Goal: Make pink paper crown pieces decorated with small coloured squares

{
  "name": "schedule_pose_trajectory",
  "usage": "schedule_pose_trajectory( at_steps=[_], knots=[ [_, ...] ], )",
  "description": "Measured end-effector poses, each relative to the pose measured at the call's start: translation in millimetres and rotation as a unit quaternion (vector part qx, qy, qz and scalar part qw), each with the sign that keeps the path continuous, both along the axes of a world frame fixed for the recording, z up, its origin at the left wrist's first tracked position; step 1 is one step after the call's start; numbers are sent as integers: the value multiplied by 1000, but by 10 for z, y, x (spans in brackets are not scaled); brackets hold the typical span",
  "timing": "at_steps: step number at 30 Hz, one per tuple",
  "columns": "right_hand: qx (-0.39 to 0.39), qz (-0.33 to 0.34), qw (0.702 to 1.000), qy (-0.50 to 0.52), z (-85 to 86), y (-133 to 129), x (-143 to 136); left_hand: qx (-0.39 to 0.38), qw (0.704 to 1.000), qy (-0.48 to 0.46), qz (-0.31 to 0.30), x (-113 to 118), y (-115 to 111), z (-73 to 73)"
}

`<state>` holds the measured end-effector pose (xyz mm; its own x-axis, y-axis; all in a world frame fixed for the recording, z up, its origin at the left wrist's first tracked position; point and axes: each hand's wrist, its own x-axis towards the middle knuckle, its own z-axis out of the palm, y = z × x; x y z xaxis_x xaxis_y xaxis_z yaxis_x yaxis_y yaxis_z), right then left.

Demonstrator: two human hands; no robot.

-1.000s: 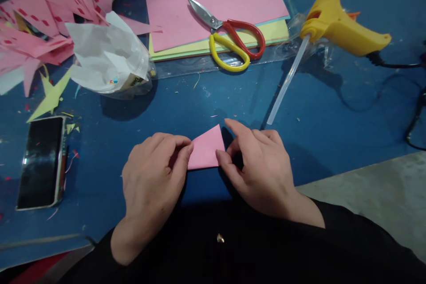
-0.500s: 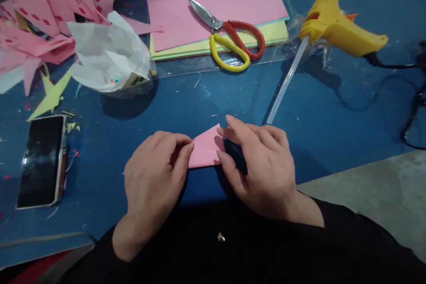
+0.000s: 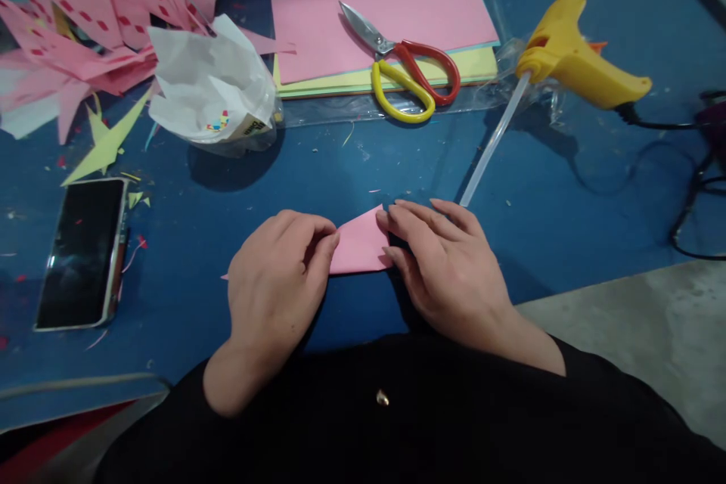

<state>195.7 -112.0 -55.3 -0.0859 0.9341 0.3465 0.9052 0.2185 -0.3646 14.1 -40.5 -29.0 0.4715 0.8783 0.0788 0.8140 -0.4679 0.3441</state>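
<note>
A folded piece of pink paper (image 3: 358, 246) lies between my hands near the table's front edge, its upper right corner pointed. My left hand (image 3: 283, 272) pinches its left part between thumb and forefinger, and a small pink tip sticks out on the hand's far side. At the paper's right edge is my right hand (image 3: 448, 265), thumb and fingers bent and apart, fingertips touching the edge. Scissors (image 3: 386, 45) with one red and one yellow handle lie on a stack of coloured paper (image 3: 318, 23) beyond the hands.
A yellow glue gun (image 3: 578, 53) with a clear stick lies at the back right, its cable running right. On the left are a phone (image 3: 85, 253), a crumpled white bag (image 3: 215, 91), pink cut pieces (image 3: 119, 15) and yellow scraps (image 3: 107, 144) on the blue table (image 3: 318, 166).
The fingers of my right hand have come in against the paper's right edge. My left hand keeps its pinch. The whole view has shifted slightly.
</note>
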Motion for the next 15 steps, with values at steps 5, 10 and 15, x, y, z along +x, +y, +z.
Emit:
schedule_pose_trajectory(
  at_steps=[5,10,15],
  knots=[
    [-13,-15,999,31,-16,-8,22,22,1000,-2,-5,-7,-25,-11],
    [-37,-8,999,34,-19,-36,-5,39,999,0,-11,-13,-32,-49],
    [-41,-8,998,37,-25,-54,1,100,995,9,-25,-33,-68,-35]
  ],
)
